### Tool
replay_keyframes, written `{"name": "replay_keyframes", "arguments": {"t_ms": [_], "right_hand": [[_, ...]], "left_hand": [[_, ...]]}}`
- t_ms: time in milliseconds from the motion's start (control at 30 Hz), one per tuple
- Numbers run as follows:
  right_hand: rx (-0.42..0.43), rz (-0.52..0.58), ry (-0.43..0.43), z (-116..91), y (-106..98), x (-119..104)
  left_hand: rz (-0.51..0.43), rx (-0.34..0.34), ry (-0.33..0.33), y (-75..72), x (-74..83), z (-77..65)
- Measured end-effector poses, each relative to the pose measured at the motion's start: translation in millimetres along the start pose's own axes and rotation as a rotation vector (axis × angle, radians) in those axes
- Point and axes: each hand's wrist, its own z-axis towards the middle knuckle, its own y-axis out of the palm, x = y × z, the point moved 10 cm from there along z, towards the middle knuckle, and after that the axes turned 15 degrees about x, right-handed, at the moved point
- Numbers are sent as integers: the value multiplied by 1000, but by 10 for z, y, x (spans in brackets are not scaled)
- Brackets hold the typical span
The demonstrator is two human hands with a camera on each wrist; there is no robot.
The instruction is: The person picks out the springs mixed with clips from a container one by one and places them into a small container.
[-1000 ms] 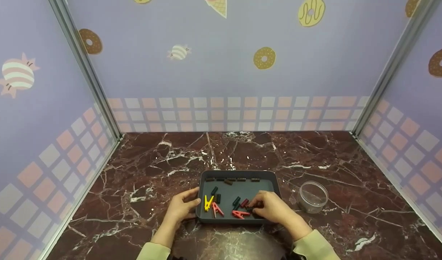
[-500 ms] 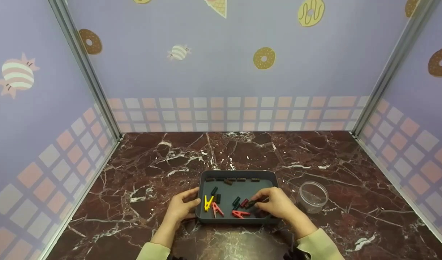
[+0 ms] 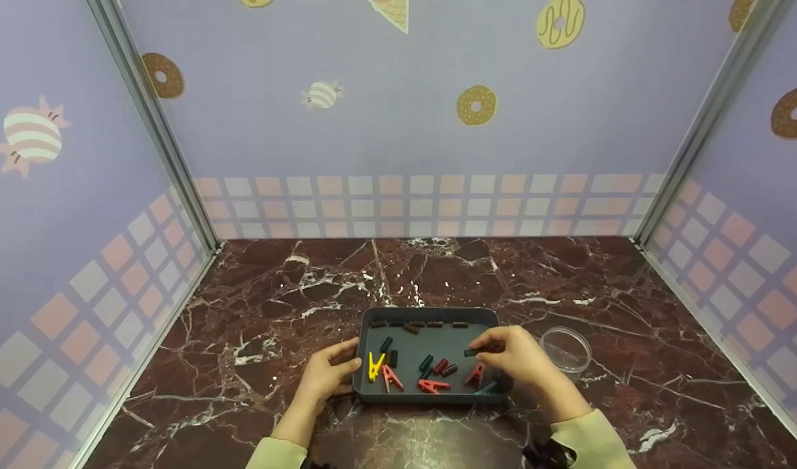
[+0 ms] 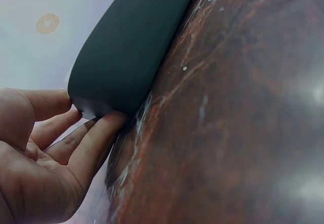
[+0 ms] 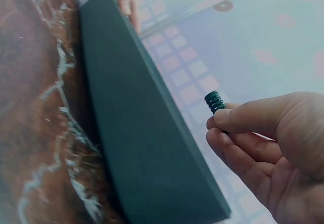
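My right hand (image 3: 519,357) pinches a small dark green coil spring (image 5: 214,101) between thumb and fingertips, above the right part of the tray. A shallow dark grey-green tray (image 3: 431,397) sits on the table, its left end held by my left hand (image 3: 328,372). In the left wrist view, the fingers and thumb touch the tray's corner at its rim and lower edge. Inside are a yellow clip (image 3: 376,367), several red clips (image 3: 433,386), and several springs: dark red (image 3: 441,365), dark green (image 3: 426,363), and brown ones (image 3: 435,324) along the far wall.
A clear round plastic container (image 3: 566,352) stands right of the tray, partly behind my right hand. Under everything is a dark red marble-patterned tabletop (image 3: 281,280). Patterned panels (image 3: 405,130) enclose its back and sides.
My right hand has risen and moved right from the tray's contents, with the green spring in its fingers. A red clip and a green thing below it are uncovered. The left hand has stayed still.
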Motion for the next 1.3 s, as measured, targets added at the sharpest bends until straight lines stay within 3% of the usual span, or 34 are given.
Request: {"name": "replay_keyframes", "arguments": {"t_ms": [233, 500, 800, 1300], "right_hand": [[25, 4, 17, 8, -227, 36], [38, 16, 114, 1, -454, 170], [86, -34, 110, -28, -788, 245], [119, -76, 260, -168, -1243, 620]], "left_hand": [[20, 13, 25, -13, 2, 15], [7, 4, 23, -4, -6, 22], [7, 1, 13, 5, 1, 23], [1, 2, 20, -8, 5, 8]]}}
